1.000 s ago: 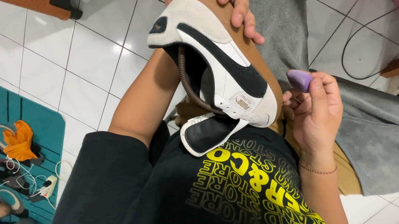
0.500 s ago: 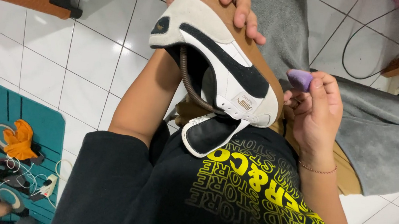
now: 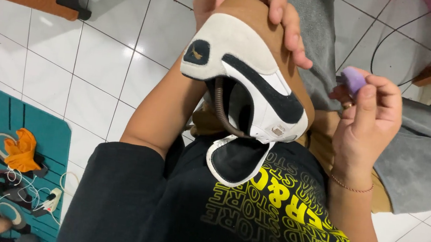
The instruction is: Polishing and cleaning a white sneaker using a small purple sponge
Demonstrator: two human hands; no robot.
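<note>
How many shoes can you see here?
1. A white and black shoe sits in the middle, held up by the left hand at its sole. The right hand beside it pinches a purple piece. Any other shoe is out of view.

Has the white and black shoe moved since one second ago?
No. The shoe sits in the same place against the floor tiles, gripped by the left hand.

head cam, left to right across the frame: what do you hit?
Teal mat with orange cloth → white floor tiles → white-and-black shoe gripped by left hand → purple piece in right hand → grey fabric.
</note>
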